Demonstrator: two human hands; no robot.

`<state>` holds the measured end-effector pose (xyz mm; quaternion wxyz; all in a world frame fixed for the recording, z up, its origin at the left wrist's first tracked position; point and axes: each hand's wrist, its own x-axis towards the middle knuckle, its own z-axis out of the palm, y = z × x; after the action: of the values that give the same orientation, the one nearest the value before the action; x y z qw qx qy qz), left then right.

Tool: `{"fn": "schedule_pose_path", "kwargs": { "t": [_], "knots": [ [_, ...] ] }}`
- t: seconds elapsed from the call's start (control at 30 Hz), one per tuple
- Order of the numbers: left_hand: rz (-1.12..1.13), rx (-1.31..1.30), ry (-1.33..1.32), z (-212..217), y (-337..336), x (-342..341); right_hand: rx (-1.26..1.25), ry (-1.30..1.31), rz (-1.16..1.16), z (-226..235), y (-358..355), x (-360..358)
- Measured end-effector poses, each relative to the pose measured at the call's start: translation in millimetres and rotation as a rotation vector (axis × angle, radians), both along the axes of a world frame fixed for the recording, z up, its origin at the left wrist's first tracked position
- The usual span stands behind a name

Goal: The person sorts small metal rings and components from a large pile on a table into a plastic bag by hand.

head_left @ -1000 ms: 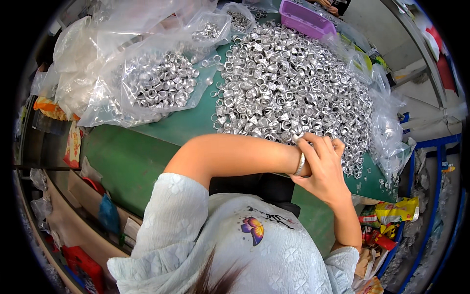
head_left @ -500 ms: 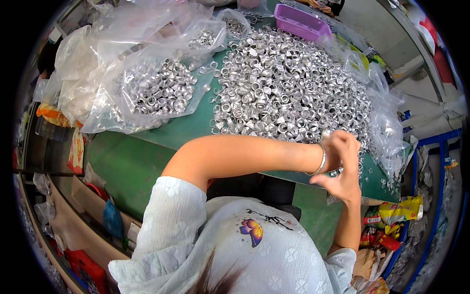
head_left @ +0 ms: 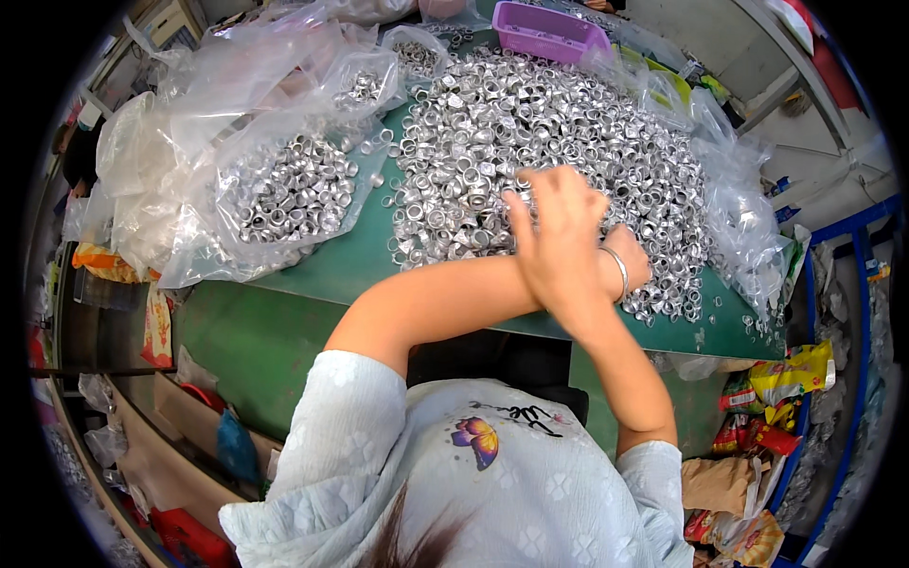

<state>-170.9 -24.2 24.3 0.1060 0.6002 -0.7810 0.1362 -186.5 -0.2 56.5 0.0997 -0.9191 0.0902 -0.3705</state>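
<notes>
A wide heap of small silver metal rings [head_left: 454, 151] covers much of the green table [head_left: 327, 270]. My left arm, wearing a silver bangle [head_left: 620, 275], reaches across to the heap's near right part. There my left hand [head_left: 632, 256] looks closed, its fingers curled in and mostly hidden, so what it holds cannot be made out. Crossing over the left wrist, my right hand [head_left: 561, 222] is above the middle of the heap, thumb and fingers apart, slightly blurred. Nothing shows in it.
At left lies a clear plastic bag [head_left: 142, 180] with more rings [head_left: 298, 189]. A purple basket [head_left: 549, 33] stands at the far edge, beside crumpled clear plastic [head_left: 743, 227] along the right. Blue shelving [head_left: 857, 312] and yellow packets [head_left: 795, 369] stand at right.
My right hand has swung left and forward from the table's right edge to over the heap, fingers spreading. My left hand has shifted slightly back and left, and the view has moved a little.
</notes>
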Motion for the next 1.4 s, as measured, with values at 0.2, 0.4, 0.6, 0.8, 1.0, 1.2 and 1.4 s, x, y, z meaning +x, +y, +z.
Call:
{"fn": "schedule_pose_path", "kwargs": {
  "t": [0.2, 0.4, 0.6, 0.8, 1.0, 1.2, 1.4],
  "knots": [
    [0.056, -0.063, -0.042, 1.3, -10.4, 3.5, -0.144, 0.049, -0.181, 5.7, -41.6, -19.3],
    [0.052, -0.045, -0.053, 4.4, -10.1, 1.7, -0.145, 0.180, -0.189, -4.0, -31.6, -17.0],
    [0.015, 0.010, -0.053, 7.5, -11.3, -0.4, 0.020, -0.031, 0.098, -0.6, 24.8, -9.9],
    [-0.039, 0.060, -0.017, 5.4, -28.0, -5.7, 0.147, -0.344, 0.339, 1.8, 16.2, -43.8],
    [-0.001, 0.082, 0.085, 23.6, -18.8, 5.1, 0.185, -0.132, 0.030, 31.4, -47.6, -109.1],
    [-0.167, -0.100, 0.234, 0.7, -16.5, -1.1, -0.026, 0.319, 0.114, 52.6, -49.5, -103.6],
    [-0.339, -0.108, 0.409, -17.0, -11.1, -11.2, -0.098, 0.480, 0.221, 52.4, -47.6, -90.5]
  ]
}}
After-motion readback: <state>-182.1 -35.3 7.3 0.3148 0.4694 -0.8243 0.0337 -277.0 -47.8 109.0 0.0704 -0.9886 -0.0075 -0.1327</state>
